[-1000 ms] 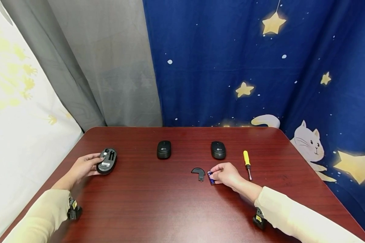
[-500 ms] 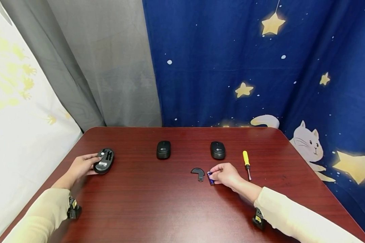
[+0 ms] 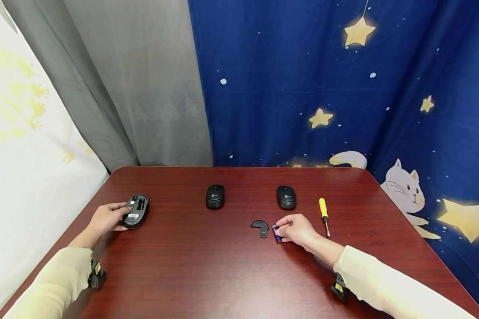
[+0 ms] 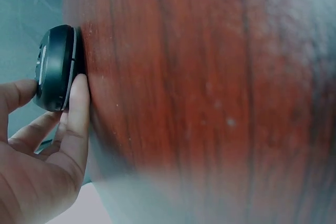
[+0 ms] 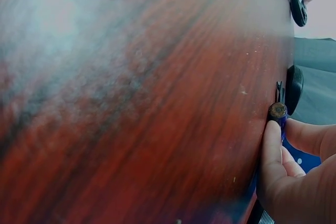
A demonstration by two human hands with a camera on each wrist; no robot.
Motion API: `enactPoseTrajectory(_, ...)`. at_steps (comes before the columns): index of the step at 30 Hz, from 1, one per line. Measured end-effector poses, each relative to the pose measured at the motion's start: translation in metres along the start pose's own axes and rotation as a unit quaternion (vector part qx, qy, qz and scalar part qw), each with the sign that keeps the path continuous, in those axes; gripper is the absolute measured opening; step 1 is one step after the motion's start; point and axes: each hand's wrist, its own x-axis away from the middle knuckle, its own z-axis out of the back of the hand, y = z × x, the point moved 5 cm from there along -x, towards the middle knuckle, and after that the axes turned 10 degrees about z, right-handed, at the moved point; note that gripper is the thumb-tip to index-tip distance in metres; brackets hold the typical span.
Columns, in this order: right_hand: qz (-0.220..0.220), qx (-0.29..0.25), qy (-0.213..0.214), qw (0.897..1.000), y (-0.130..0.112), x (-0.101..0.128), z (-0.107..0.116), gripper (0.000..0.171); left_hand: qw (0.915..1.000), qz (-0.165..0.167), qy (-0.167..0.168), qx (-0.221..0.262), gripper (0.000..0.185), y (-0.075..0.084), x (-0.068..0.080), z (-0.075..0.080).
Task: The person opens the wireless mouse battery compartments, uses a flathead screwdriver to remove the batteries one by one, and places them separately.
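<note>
Far to the left, my left hand (image 3: pixel 104 221) grips a black computer mouse (image 3: pixel 134 218) by its left side, thumb on the upturned underside. That underside shows a white label and an uncovered battery bay. In the left wrist view the mouse (image 4: pixel 55 72) has fingers beneath its edge, close over the table. Right of centre, my right hand (image 3: pixel 299 229) pinches a blue battery (image 3: pixel 278 239) lying at the table surface; the right wrist view shows the battery's round end (image 5: pixel 277 110) between thumb and fingers. Just left of it lies a black battery cover (image 3: pixel 259 224).
Two more black mice stand right side up toward the back, one mouse (image 3: pixel 215 196) near the middle and another mouse (image 3: pixel 286 197) to its right. A yellow-handled screwdriver (image 3: pixel 323 212) lies beyond my right hand. Curtains (image 3: pixel 287 88) hang behind the reddish-brown table (image 3: pixel 207 270).
My left hand has shifted slightly left with the upturned mouse, mostly in the earlier half second. The right hand and the battery have stayed in place.
</note>
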Motion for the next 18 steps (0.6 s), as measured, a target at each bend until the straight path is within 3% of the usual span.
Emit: enactPoseTrajectory(18, -0.009, -0.004, -0.003, 1.0, 0.0012, -0.002, 0.0031, 0.017, 0.9997, 0.005, 0.017, -0.013, 0.06, -0.0032, 0.0007, 0.002)
